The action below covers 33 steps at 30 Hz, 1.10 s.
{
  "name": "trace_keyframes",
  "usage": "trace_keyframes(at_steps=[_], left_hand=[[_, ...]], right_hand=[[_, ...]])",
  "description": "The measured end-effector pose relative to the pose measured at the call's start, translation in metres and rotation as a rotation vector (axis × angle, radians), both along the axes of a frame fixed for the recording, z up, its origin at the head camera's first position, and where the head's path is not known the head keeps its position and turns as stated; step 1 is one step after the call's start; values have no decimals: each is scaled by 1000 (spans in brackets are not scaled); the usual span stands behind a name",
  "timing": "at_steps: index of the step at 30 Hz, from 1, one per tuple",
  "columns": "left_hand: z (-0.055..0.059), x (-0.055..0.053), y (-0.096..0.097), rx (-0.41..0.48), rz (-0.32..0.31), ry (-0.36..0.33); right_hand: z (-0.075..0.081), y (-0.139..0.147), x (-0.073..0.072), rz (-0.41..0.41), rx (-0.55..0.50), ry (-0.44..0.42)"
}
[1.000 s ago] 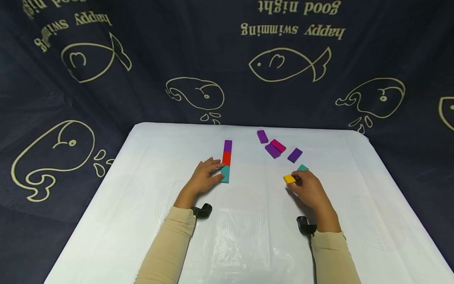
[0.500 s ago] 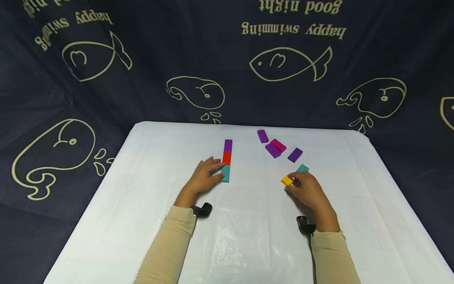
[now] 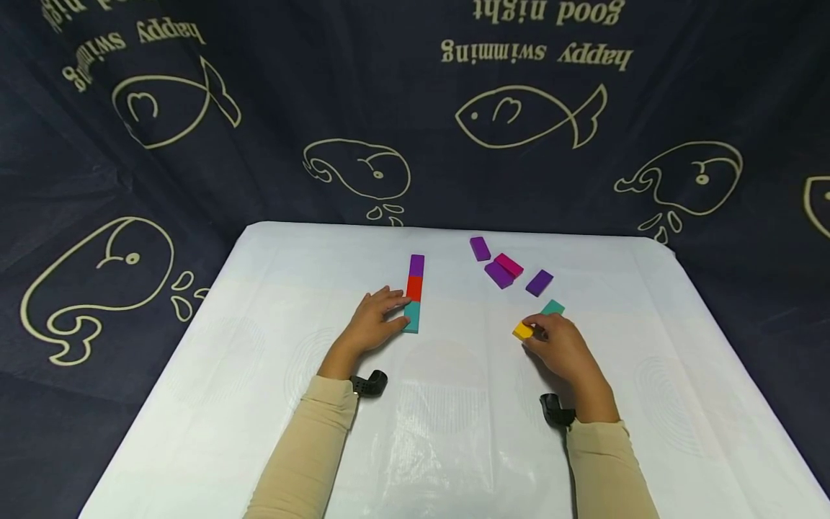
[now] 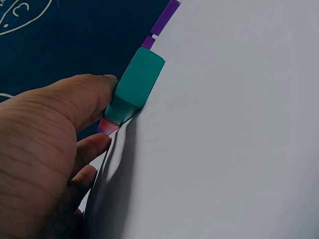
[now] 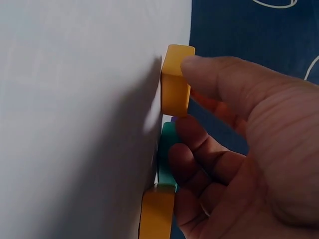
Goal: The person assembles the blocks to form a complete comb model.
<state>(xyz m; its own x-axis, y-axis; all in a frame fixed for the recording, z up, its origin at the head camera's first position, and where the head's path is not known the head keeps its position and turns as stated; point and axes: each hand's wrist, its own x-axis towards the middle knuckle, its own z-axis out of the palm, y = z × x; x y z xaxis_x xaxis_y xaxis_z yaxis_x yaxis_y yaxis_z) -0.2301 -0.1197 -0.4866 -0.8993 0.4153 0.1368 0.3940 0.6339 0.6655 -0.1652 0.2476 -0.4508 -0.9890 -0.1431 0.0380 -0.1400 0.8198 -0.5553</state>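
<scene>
A purple block [image 3: 417, 265], a red block [image 3: 414, 288] and a teal block [image 3: 411, 317] lie end to end in a straight row. My left hand [image 3: 372, 321] rests beside the row, its thumb touching the near teal block [image 4: 137, 84] and a fingertip by the join with the red one. Over on the right, my right hand [image 3: 559, 346] pinches a yellow block [image 3: 521, 331] between thumb and fingers, low over the table. Another teal block [image 3: 553, 307] lies just beyond that hand. Below the fingers in the right wrist view is a second yellow block [image 5: 157, 214], hidden in the head view.
Loose on the white table [image 3: 447, 454] behind the right hand are several blocks: a far purple one [image 3: 480, 249], a magenta one [image 3: 509, 264] against a purple one [image 3: 498, 274], and a dark purple one [image 3: 539, 283]. A dark printed cloth [image 3: 415, 86] hangs beyond.
The yellow block in my right hand has shifted slightly left and nearer, uncovering more of the teal block behind. My left hand and the row have stayed put.
</scene>
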Motion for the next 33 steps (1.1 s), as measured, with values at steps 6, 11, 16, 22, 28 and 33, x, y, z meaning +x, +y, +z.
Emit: trace_keyframes(at_steps=[6,11,16,22,28,33], left_hand=[[1,0,0,2,1,-7],[1,0,0,0,0,-7],[1,1,-1,8,-7,0],[1,2,-1,11,-12,-1],[1,2,-1,7,-17,12],[2,1,-1,1,-15,6]], right_hand=[[0,0,0,-19,6,-26],[1,0,1,-25,-17,-37],[1,-1,2,-11,-32,-21],[2,-6,3,-2,-56,-32],[3,-16,2,11,-71,-48],[3,-27,0,51,-93,-37]])
